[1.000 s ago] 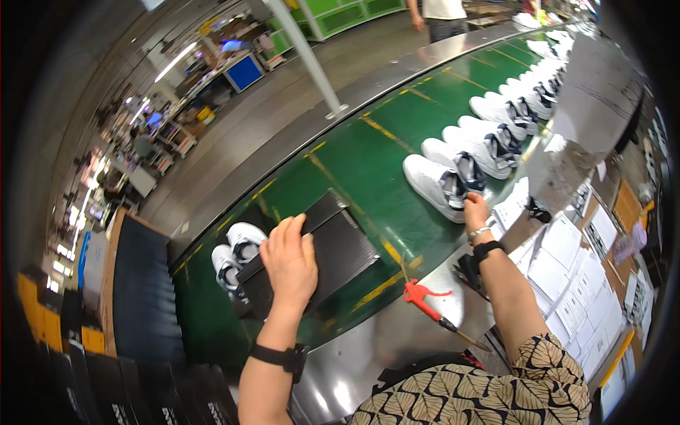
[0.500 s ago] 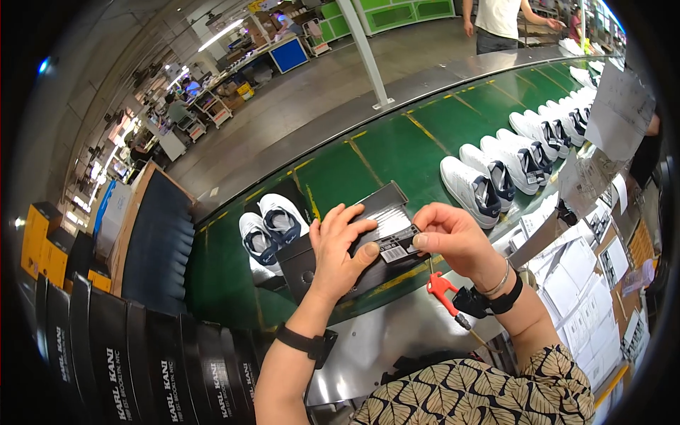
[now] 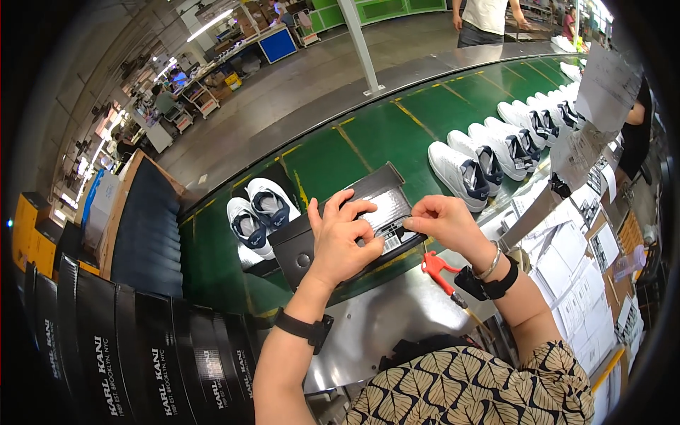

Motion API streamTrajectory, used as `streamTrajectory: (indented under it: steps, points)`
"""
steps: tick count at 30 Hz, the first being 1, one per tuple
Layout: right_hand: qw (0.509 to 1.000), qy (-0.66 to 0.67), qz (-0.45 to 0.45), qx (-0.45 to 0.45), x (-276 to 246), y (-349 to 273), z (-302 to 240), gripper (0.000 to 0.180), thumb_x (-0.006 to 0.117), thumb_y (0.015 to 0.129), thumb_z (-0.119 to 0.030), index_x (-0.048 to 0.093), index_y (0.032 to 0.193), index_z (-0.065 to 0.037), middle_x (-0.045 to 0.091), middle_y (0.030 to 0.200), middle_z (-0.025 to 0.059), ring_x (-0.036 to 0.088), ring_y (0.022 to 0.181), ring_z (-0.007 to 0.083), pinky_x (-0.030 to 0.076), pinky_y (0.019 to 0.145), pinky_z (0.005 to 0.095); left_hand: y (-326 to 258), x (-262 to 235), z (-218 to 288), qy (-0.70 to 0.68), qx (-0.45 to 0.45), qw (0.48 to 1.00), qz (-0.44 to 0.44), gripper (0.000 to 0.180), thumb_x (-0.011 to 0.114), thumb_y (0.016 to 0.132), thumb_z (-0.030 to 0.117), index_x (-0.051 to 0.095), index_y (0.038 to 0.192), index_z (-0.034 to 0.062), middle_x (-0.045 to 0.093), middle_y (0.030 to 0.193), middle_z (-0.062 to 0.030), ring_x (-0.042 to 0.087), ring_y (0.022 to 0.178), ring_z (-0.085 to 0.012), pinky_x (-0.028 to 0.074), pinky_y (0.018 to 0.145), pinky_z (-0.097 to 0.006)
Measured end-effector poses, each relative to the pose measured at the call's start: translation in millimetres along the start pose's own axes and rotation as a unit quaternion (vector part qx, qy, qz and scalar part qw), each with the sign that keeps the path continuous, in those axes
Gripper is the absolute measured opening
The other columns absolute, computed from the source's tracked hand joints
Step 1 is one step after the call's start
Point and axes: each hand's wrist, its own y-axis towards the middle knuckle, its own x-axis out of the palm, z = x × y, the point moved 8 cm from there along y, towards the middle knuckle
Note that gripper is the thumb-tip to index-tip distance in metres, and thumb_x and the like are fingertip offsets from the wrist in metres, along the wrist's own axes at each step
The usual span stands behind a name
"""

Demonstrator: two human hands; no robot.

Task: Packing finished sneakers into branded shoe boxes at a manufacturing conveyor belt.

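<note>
Our left hand [image 3: 340,244] spreads over a black box [image 3: 372,185] at the conveyor's [image 3: 404,152] near edge. Our right hand [image 3: 446,221] pinches a tag [image 3: 392,243].

Near the middle of the frame, the left hand [image 3: 338,241] covers part of the black box [image 3: 292,253], and the right hand [image 3: 448,225] hides what seems to be a corner of the label [image 3: 392,242] it pinches. The standing person's [image 3: 484,20] head falls beyond the upper edge. At lower left, black cartons [image 3: 138,354] are cut off; at upper left, workers' [image 3: 164,103] hands are too small to tell.
</note>
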Motion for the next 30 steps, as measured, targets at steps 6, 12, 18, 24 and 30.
streamTrajectory:
  steps: [6,12,18,24,30]
  points:
    - [0.998,-0.059,-0.003,-0.003,3.0,-0.6,-4.2,0.016,0.071,0.072,-0.013,0.061,0.07,0.0,0.05,0.055,-0.0038,0.041,0.052,0.0026,0.034,0.046,0.0202,-3.5,2.7,-3.2,0.012,0.002,1.0,-0.008,0.021,0.068,0.062,0.022,0.054,0.051,0.0111,0.058,0.11,0.0015,0.036,0.122,-0.0293,0.006,0.102,-0.058]
    - [0.987,-0.106,0.028,-0.116,8.4,-5.8,-7.1,0.019,0.072,0.071,-0.012,0.06,0.076,0.001,0.053,0.063,0.0007,0.046,0.054,0.0053,0.038,0.048,0.0224,-3.2,0.5,0.3,0.062,0.027,0.998,0.007,0.022,0.068,0.059,0.023,0.052,0.05,0.0108,0.058,0.107,0.0001,0.038,0.119,-0.0293,0.011,0.1,-0.059]
    - [0.98,-0.121,0.131,-0.094,8.1,-8.1,1.7,0.044,0.073,0.07,-0.022,0.054,0.106,-0.004,0.057,0.08,0.0092,0.057,0.063,0.0216,0.048,0.061,0.0326,-3.4,-7.1,-10.8,0.047,-0.009,0.999,0.008,0.018,0.07,0.065,0.018,0.055,0.067,0.0077,0.053,0.109,-0.0089,0.04,0.115,-0.0304,0.02,0.1,-0.053]
    - [0.888,-0.239,0.251,-0.302,43.2,-48.7,-40.0,0.056,0.069,0.074,-0.014,0.043,0.121,0.003,0.057,0.088,0.0152,0.059,0.076,0.0293,0.049,0.069,0.0351,-13.8,-13.6,-9.3,0.126,0.026,0.985,0.118,0.046,0.068,0.072,0.023,0.052,0.111,0.0063,0.044,0.124,-0.0159,0.038,0.118,-0.0351,0.026,0.099,-0.045]
    - [0.967,-0.04,0.183,-0.173,26.9,-25.2,-9.0,0.062,0.072,0.069,-0.019,0.045,0.121,0.001,0.056,0.091,0.0144,0.057,0.081,0.0288,0.048,0.073,0.0356,-12.6,-2.8,5.8,0.173,0.006,0.985,-0.022,0.091,0.079,0.047,0.048,0.047,0.123,0.0102,0.037,0.132,-0.0147,0.029,0.123,-0.0337,0.018,0.101,-0.05]
